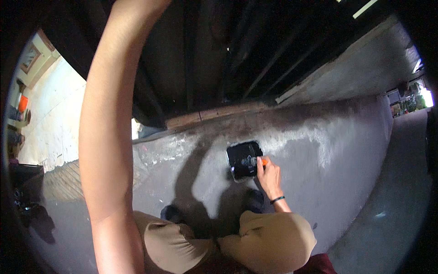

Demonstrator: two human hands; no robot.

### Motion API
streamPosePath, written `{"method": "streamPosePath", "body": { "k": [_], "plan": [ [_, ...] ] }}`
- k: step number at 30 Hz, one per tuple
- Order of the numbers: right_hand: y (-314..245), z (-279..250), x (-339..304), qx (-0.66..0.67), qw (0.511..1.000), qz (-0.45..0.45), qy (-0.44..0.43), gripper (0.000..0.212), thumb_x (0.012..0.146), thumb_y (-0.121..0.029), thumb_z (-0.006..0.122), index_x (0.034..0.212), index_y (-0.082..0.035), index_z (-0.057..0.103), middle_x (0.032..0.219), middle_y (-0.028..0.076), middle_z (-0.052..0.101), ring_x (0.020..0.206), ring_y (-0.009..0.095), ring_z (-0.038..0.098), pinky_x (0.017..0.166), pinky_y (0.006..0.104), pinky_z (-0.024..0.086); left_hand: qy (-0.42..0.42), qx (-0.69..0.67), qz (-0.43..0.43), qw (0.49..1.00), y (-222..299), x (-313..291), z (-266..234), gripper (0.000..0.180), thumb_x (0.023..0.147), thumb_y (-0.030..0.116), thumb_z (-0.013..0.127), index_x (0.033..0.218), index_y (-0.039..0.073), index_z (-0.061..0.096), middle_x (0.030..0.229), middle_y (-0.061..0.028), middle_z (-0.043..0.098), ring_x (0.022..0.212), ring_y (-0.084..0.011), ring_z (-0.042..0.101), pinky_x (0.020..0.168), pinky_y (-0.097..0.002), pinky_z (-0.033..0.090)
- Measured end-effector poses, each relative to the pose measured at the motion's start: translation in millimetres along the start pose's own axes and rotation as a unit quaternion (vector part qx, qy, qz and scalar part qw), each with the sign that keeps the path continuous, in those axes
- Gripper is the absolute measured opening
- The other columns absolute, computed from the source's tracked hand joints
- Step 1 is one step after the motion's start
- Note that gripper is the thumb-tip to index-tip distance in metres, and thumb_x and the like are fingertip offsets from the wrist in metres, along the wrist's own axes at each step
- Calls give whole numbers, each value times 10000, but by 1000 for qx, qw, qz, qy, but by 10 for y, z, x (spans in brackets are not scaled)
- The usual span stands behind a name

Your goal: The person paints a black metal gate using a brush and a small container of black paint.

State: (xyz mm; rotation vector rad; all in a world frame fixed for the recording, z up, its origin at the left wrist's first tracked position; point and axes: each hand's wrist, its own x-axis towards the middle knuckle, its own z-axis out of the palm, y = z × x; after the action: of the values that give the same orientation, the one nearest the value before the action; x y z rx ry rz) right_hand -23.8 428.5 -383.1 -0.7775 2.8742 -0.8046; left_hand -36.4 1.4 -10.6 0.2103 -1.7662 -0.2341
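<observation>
Below me on the ground sits a squarish black container (237, 153) with a pale, worn rim and glossy dark stuff inside, which looks like paint. My right hand (270, 176), a dark band on its wrist, is closed around an orange-handled paintbrush (264, 162). The brush's far end reaches over the container, and its tip is hard to make out against the black. My left forearm stretches up past the top edge toward a dark ribbed metal panel (205, 55); the left hand is beyond the frame.
A brick ledge (214, 113) runs beneath the dark panel. Grey concrete (301, 182) slopes around my feet and knees. At the left are a bright tiled floor (54, 109) and a dark machine (27, 192). A lower lane (383, 182) lies along the right.
</observation>
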Motion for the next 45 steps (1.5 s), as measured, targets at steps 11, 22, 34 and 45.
{"method": "streamPosePath", "body": {
  "k": [11,22,34,45],
  "plan": [
    [-171,-256,-383,86,991,-22,100,225,1070,-245,704,1118,-49,805,954,207,795,889,383,791,802,434,613,-119,80,21,989,192,107,-344,471,1131,361,598,1055,-88,718,968,-291,750,834,-401,807,664,-444,640],
    [5,-29,-503,221,971,55,76,181,1038,-173,740,1144,-42,805,893,178,793,768,259,815,694,388,628,28,-48,90,994,355,350,-1293,398,1161,363,602,1358,46,742,1220,-149,794,1152,-227,751,979,-362,584],
    [201,51,-661,241,955,117,125,255,1067,-207,711,1148,17,803,896,180,805,679,200,795,635,337,630,155,94,-14,983,-423,436,-1626,481,1117,518,619,1359,122,745,1231,-133,780,1093,-251,762,895,-392,637],
    [407,7,-647,416,847,306,127,356,1142,-287,639,1221,59,661,963,190,781,630,237,762,501,360,611,220,138,280,924,-264,409,-1177,556,1078,468,718,1397,24,613,1214,-183,724,1197,-316,709,986,-425,583]
  ]
}}
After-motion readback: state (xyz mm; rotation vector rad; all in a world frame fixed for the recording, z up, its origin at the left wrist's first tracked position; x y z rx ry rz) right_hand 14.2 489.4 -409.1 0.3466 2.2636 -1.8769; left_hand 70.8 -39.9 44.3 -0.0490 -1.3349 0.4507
